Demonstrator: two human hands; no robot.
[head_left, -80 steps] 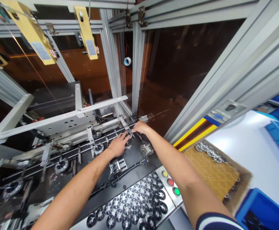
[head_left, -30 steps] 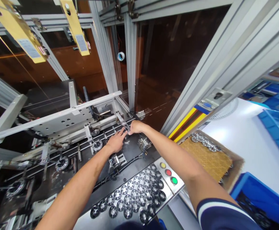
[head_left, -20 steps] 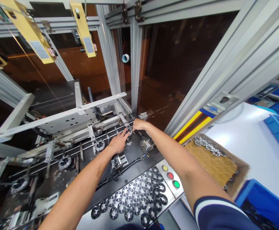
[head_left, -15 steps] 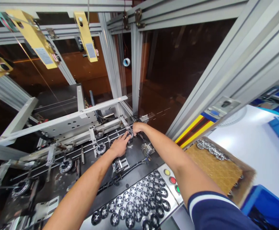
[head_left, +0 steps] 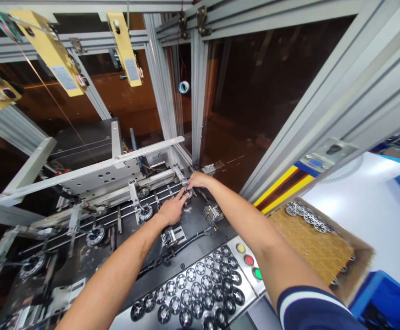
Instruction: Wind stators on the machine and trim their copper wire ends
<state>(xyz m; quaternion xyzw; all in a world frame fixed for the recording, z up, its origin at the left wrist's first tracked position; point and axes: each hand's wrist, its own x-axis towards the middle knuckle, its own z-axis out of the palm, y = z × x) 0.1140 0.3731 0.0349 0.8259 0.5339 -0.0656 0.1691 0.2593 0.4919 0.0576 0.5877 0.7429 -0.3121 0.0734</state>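
Note:
On the winding machine's dark bed, my left hand (head_left: 172, 210) reaches to the rightmost station, its index finger and thumb stretched out against a round stator core (head_left: 188, 195). My right hand (head_left: 197, 180) comes in from the right, just above that core. Its fingers are pinched together close to my left fingertips. What they hold, possibly a thin wire, is too small to make out. Along the bed to the left, more stator cores sit at their stations, one (head_left: 146, 211) beside my left wrist and another (head_left: 96, 235) farther off.
A metal tray (head_left: 195, 316) at the front carries several rows of black-and-silver cores. Beside it are a yellow button (head_left: 240, 248), a red button (head_left: 248, 260) and a green button (head_left: 257, 273). At right stand a cardboard box (head_left: 361, 261) and a blue bin (head_left: 380, 293). Yellow wire tensioners (head_left: 126, 50) hang above.
My right hand has shifted slightly left and up, its fingers now meeting my left fingertips. My left hand stays nearly in place. The view has moved slightly, showing more of the green button.

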